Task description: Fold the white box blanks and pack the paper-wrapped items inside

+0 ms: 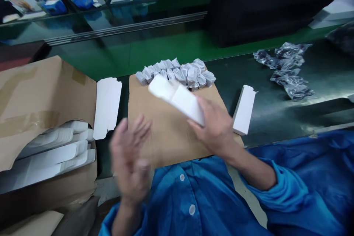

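My right hand (212,123) grips a long white box (179,99) by its near end, holding it tilted above a sheet of brown cardboard (171,136). The box's far end points up and left, with a flap that looks open. My left hand (129,162) is raised to the left of the box, fingers apart and blurred by motion, touching nothing. Behind the box, several small bundles in whitish wrapping (177,72) stand close together on the cardboard's far edge. A second white box (245,110) lies to the right of my right hand.
At left, a large brown carton (47,96) holds several flat white box blanks (58,158). One flat blank (107,107) lies beside it. Clear plastic-wrapped dark items (290,70) lie at right. A black bin (265,14) stands behind. Other people in blue work across the line.
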Demonstrator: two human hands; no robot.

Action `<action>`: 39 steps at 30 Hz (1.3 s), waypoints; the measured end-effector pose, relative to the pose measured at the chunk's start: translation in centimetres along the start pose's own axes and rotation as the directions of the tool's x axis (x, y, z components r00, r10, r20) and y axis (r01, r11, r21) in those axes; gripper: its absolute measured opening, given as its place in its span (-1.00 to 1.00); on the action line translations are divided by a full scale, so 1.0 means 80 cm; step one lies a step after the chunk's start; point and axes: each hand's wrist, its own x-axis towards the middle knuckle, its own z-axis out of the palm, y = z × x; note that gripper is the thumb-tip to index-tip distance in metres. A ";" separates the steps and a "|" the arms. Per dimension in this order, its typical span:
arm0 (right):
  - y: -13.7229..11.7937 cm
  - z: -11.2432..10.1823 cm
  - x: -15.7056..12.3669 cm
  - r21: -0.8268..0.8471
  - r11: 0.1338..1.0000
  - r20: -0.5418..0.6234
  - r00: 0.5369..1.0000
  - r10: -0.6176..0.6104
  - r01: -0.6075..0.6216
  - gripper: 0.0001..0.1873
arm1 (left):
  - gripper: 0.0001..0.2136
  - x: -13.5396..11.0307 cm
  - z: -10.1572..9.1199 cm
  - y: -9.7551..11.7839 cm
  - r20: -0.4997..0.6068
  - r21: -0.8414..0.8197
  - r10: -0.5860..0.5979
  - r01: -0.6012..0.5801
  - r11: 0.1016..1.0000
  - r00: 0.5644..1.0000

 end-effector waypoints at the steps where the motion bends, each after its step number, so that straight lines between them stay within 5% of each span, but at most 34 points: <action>1: -0.011 0.003 -0.006 0.063 0.998 0.006 0.999 -0.032 0.031 -0.37 | -0.27 -0.008 0.014 -0.002 0.025 0.001 -0.038 0.038 0.999 0.999; 4: -0.037 -0.001 -0.020 0.420 0.905 0.222 0.959 -0.177 0.070 -0.27 | -0.22 -0.016 0.042 -0.013 -0.116 0.052 -0.179 0.186 0.981 0.977; 7: -0.033 -0.015 -0.011 0.652 0.718 0.410 0.910 -0.063 -0.244 -0.31 | -0.33 -0.007 0.040 -0.019 0.004 0.142 -0.285 0.281 0.949 0.959; 9: -0.020 -0.018 0.006 0.722 0.597 0.418 0.908 0.029 -0.351 -0.48 | -0.38 -0.001 0.032 -0.019 0.115 0.220 -0.247 0.218 0.951 0.962; 12: 0.000 -0.013 0.029 0.832 0.415 0.439 0.894 -0.088 -0.367 -0.68 | -0.50 -0.002 0.022 -0.019 0.153 0.273 -0.128 0.083 0.958 0.980; 14: 0.010 -0.005 0.040 0.851 0.260 0.487 0.871 -0.064 -0.457 -0.72 | -0.57 -0.007 0.017 -0.023 0.238 0.213 -0.156 0.105 0.971 0.959; 17: 0.019 0.005 0.053 0.821 0.033 0.559 0.814 0.157 -0.570 -0.72 | -0.62 -0.013 0.013 -0.028 0.388 0.134 -0.256 0.220 0.966 0.885; 19: 0.020 0.009 0.060 0.768 -0.052 0.639 0.757 0.136 -0.638 -0.63 | -0.63 -0.013 0.011 -0.029 0.404 0.186 -0.275 0.216 0.959 0.873; 23: 0.011 0.009 0.064 0.694 -0.072 0.713 0.697 -0.073 -0.717 -0.64 | -0.63 -0.005 0.015 -0.028 0.347 0.366 -0.140 0.004 0.930 0.927; 26: 0.005 0.005 0.059 0.715 -0.045 0.695 0.716 -0.062 -0.698 -0.69 | -0.53 -0.005 0.021 -0.031 0.305 0.401 0.035 -0.162 0.902 0.952; 29: 0.001 0.002 0.053 0.749 -0.007 0.663 0.749 0.002 -0.663 -0.72 | -0.20 -0.010 0.027 -0.034 0.246 0.300 0.141 -0.214 0.930 0.959; 32: -0.001 -0.001 0.047 0.801 0.120 0.590 0.807 -0.001 -0.586 -0.79 | -0.01 -0.014 0.027 -0.033 0.270 0.313 0.107 -0.193 0.930 0.957; 35: -0.001 -0.004 0.040 0.843 0.243 0.501 0.865 -0.028 -0.481 -0.87 | -0.13 -0.014 0.022 -0.029 0.358 0.426 0.019 -0.181 0.887 0.934; 39: -0.001 -0.003 0.026 0.897 0.289 0.370 0.926 -0.076 -0.335 -0.83 | -0.19 -0.013 0.015 -0.026 0.413 0.450 -0.021 -0.184 0.874 0.911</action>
